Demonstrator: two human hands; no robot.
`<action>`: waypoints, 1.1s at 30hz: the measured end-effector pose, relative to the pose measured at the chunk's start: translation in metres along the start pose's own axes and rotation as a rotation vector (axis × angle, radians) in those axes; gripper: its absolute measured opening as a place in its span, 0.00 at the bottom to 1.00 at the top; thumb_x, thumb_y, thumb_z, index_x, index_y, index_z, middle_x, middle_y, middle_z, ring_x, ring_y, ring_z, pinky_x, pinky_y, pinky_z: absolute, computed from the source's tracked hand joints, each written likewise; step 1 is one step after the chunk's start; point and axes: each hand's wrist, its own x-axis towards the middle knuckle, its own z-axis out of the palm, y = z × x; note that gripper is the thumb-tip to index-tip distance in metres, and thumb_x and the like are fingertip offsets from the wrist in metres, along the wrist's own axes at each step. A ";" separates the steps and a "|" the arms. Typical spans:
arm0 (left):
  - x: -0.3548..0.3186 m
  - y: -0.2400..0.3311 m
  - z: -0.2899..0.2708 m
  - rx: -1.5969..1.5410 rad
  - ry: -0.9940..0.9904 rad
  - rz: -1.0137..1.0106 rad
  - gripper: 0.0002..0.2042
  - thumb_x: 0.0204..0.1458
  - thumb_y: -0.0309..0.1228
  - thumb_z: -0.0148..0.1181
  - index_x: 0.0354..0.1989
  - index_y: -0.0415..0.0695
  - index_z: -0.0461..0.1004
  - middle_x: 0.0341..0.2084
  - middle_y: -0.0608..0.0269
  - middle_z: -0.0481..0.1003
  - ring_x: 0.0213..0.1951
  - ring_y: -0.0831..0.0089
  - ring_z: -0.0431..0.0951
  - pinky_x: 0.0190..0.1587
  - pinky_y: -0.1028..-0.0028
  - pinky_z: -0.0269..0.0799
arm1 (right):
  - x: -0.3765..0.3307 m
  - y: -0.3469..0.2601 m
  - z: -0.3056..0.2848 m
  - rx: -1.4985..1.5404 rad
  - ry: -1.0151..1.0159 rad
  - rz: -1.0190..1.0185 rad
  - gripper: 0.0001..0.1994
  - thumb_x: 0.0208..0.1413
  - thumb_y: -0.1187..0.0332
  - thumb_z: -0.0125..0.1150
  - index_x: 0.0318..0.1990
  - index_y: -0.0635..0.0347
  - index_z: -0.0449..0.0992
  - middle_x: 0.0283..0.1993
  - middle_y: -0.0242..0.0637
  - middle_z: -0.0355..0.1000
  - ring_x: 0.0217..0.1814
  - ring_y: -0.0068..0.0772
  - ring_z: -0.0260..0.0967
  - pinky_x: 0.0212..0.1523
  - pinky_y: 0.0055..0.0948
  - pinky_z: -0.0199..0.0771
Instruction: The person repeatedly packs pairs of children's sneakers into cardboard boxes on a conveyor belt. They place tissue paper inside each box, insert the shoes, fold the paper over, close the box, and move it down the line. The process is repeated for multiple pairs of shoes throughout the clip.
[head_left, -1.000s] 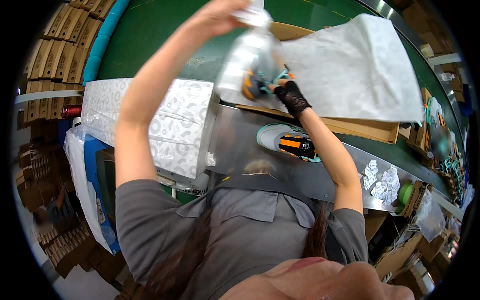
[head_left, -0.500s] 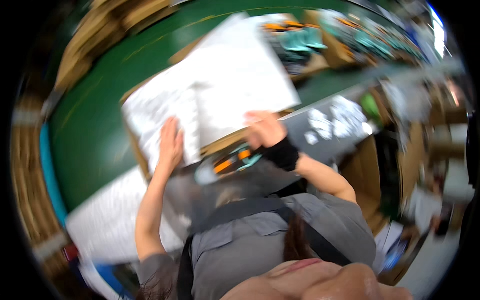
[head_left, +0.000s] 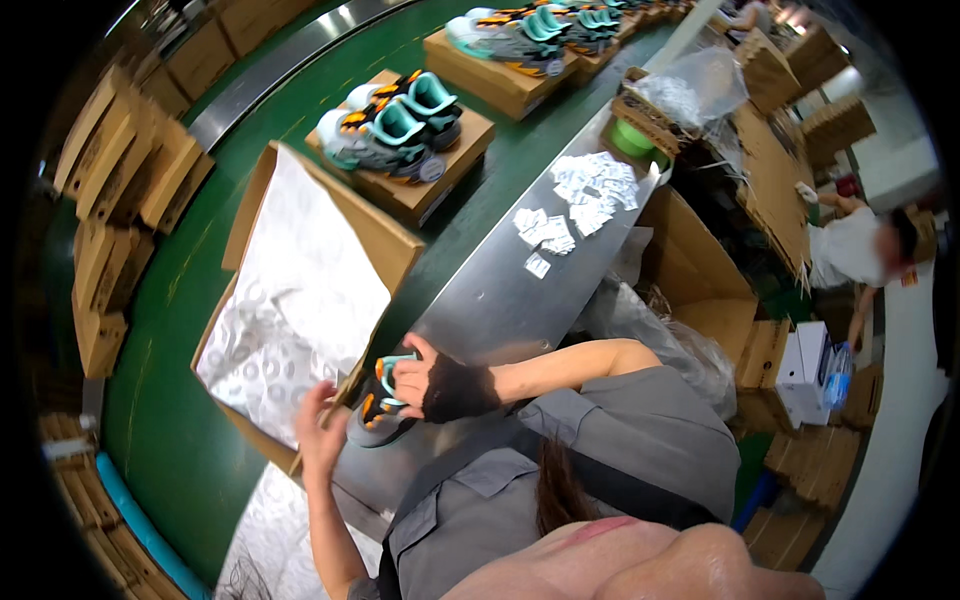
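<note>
A grey sneaker (head_left: 372,425) with orange and teal parts lies on the metal ledge between the shoebox and my body. My right hand (head_left: 415,382), in a black wrist band, has its fingers closed around the shoe's teal collar. My left hand (head_left: 320,430) is beside the box's near edge, close to the shoe's toe, its fingers apart and nothing seen in them. The open cardboard shoebox (head_left: 400,245) stands on the green belt, lined with white patterned tissue paper (head_left: 300,290). The inside of the box under the paper is hidden.
Pairs of similar sneakers (head_left: 390,130) sit on shoeboxes farther along the green belt (head_left: 170,330). Small white packets (head_left: 590,190) lie on the metal ledge (head_left: 490,300), near a green roll (head_left: 630,138). Stacked boxes (head_left: 130,150) stand at left. A co-worker (head_left: 850,245) is at right.
My right hand has gone from the tissue paper to the shoe and grips it. The paper's right part, spread flat before, now stands up inside the box. The view has turned.
</note>
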 end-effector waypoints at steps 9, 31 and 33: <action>-0.072 0.012 -0.056 -0.031 0.251 -0.193 0.29 0.26 0.32 0.71 0.42 0.41 0.68 0.34 0.63 0.71 0.38 0.73 0.70 0.43 0.74 0.65 | 0.117 -0.060 -0.054 0.234 0.096 -0.224 0.15 0.41 0.70 0.61 0.39 0.58 0.69 0.39 0.35 0.70 0.44 0.37 0.65 0.52 0.49 0.50; 0.057 -0.043 -0.056 -0.981 0.298 -0.042 0.19 0.54 0.37 0.47 0.47 0.33 0.64 0.39 0.50 0.71 0.42 0.65 0.72 0.42 0.67 0.71 | 0.036 0.080 0.092 0.394 0.121 0.846 0.21 0.42 0.73 0.59 0.46 0.61 0.64 0.42 0.36 0.66 0.38 0.28 0.62 0.37 0.28 0.64; 0.034 -0.067 -0.074 -0.782 0.838 -0.109 0.21 0.55 0.43 0.43 0.41 0.34 0.68 0.34 0.57 0.72 0.36 0.72 0.73 0.38 0.74 0.69 | 0.042 0.076 0.094 0.045 -0.096 0.424 0.26 0.38 0.78 0.54 0.51 0.58 0.62 0.51 0.40 0.60 0.50 0.34 0.56 0.43 0.38 0.59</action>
